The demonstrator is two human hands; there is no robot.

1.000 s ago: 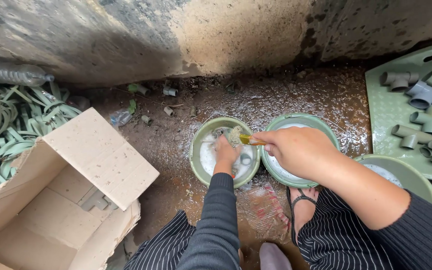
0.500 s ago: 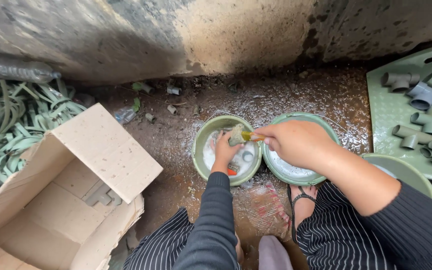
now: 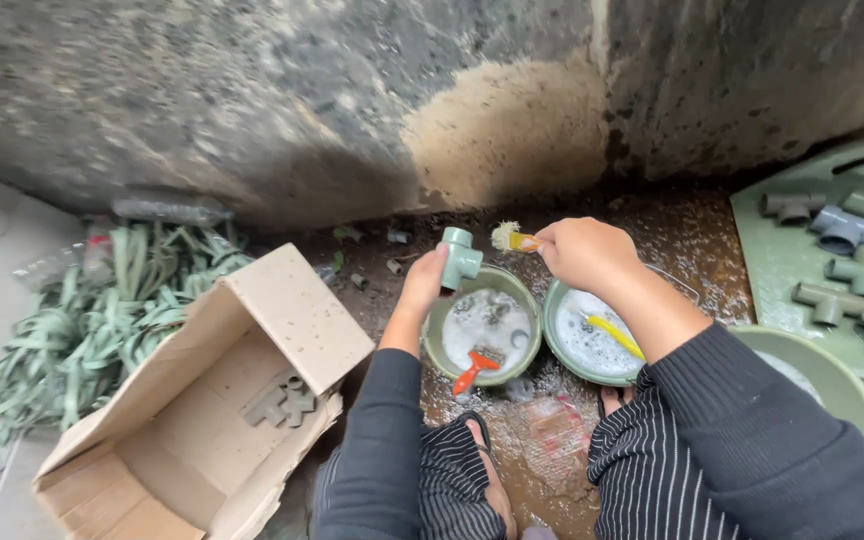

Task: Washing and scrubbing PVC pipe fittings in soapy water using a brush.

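Left hand (image 3: 420,285) is pinching a wet pipe fitting (image 3: 460,257) above the far rim of the soapy bowl (image 3: 436,350) while right hand (image 3: 582,252) is gripping a brush (image 3: 508,238) beside it; slippery fitting is likely risking slipping onto the muddy floor (image 3: 672,240).

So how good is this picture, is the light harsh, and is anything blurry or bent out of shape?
Head view: soft, even daylight with no hard shadows; the left hand, its grey pipe fitting and the right hand with its brush are sharp. Wet ground glints a little. The wide lens bows the wall and stretches the cardboard box near the edge.
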